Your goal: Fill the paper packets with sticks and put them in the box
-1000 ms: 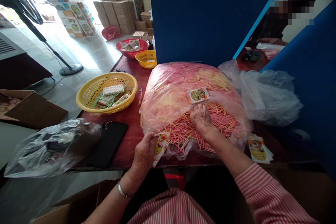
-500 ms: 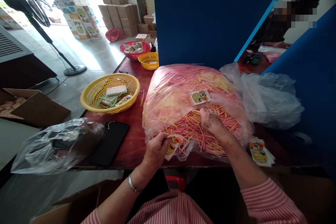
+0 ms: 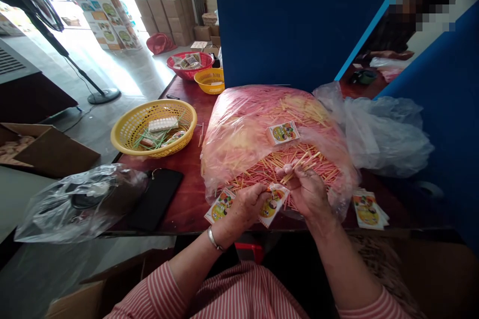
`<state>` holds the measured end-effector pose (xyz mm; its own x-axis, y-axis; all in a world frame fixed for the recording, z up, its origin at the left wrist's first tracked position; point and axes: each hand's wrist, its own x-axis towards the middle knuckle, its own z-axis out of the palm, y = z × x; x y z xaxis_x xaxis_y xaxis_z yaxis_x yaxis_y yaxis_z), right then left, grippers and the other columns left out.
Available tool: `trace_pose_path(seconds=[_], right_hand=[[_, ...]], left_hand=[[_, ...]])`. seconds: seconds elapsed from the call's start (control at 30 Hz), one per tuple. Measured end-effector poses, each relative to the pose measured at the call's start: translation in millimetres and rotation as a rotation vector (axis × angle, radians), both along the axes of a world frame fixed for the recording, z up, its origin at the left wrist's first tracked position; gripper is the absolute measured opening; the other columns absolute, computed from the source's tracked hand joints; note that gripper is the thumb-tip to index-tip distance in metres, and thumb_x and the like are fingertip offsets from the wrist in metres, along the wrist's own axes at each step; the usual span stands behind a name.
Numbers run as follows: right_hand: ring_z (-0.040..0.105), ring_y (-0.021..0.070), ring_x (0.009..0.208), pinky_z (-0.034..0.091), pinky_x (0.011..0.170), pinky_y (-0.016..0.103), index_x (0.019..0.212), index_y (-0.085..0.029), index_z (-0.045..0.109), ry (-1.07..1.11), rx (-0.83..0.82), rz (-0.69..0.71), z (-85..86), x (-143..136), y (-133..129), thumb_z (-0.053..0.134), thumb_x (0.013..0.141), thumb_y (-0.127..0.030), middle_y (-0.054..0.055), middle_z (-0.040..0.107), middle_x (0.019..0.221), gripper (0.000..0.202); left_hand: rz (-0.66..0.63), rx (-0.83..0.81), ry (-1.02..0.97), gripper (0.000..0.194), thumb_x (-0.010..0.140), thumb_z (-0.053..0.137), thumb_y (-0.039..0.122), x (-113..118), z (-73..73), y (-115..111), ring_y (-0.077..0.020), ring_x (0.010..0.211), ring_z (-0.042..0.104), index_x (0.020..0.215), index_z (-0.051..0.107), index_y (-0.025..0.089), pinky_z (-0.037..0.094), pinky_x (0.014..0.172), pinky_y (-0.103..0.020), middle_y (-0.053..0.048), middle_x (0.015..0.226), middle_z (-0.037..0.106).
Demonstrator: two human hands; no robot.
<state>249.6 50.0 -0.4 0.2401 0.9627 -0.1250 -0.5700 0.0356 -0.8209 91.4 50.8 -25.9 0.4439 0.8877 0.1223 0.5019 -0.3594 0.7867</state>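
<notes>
A large clear bag [image 3: 243,124] full of pink and yellow sticks lies on the table, its near side open. My left hand [image 3: 247,207] pinches a small printed packet [image 3: 272,204] by its upper edge, over the bag's near edge. Just right of it, my right hand [image 3: 309,189] holds a few yellow and pink sticks [image 3: 299,163] between thumb and fingers. Another printed packet [image 3: 220,207] lies left of my left hand, partly covered by it. One more packet [image 3: 283,132] rests on top of the bag.
A yellow basket [image 3: 121,134] with green sticks and packs stands at the left, near a black phone-like case [image 3: 160,199] and a bagged dark object [image 3: 86,199]. Printed packets [image 3: 368,211] lie at the right. Crumpled plastic [image 3: 389,134] is behind them. A person sits beyond the blue partition [image 3: 277,20].
My right hand has lifted out of the stick pile with sticks in its fingers. My left hand has moved right with its packet, and a packet now shows at its left.
</notes>
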Motion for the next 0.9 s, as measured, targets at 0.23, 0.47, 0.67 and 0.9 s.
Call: trace_pose_path(seconds=[0.23,0.47,0.67,0.9], right_hand=[[0.066,0.0199,0.083,0.05,0.084,0.038,0.073,-0.02,0.067,-0.04,0.012,0.064,-4.2,-12,-10,0.066,0.077,-0.033,0.002,0.069,0.075,0.013],[0.062,0.0221,0.1,0.046,0.09,0.039,0.081,-0.019,0.07,-0.065,0.021,0.173,-13.5,-12,-13,0.061,0.08,-0.027,0.006,0.072,0.091,0.012],[0.065,0.0203,0.092,0.049,0.084,0.038,0.086,-0.023,0.065,-0.01,0.032,0.121,-9.4,-12,-7,0.062,0.08,-0.031,0.003,0.073,0.086,0.011],[0.064,0.0204,0.094,0.05,0.082,0.036,0.083,-0.022,0.067,-0.045,-0.014,0.119,-14.9,-14,-7,0.059,0.078,-0.032,0.005,0.072,0.1,0.014]], left_hand=[[0.029,-0.199,-0.161,0.012,0.083,0.054,0.024,3,0.1,-1,-0.0076,0.055,0.048,0.076,0.061,0.018,0.038,0.056,-0.018,0.003,0.063,0.057],[0.102,-0.313,-0.268,0.012,0.081,0.054,0.024,4,6.0,-1,-0.0092,0.06,0.049,0.077,0.062,0.016,0.04,0.057,-0.019,0.001,0.067,0.059],[0.098,-0.418,-0.399,0.015,0.082,0.054,0.029,8,-3.0,1,-0.01,0.064,0.053,0.084,0.062,0.017,0.045,0.062,-0.02,0.0,0.075,0.062],[0.122,-0.416,-0.39,0.015,0.082,0.055,0.03,14,-5.3,3,-0.0102,0.065,0.053,0.084,0.061,0.016,0.045,0.061,-0.02,0.0,0.075,0.062]])
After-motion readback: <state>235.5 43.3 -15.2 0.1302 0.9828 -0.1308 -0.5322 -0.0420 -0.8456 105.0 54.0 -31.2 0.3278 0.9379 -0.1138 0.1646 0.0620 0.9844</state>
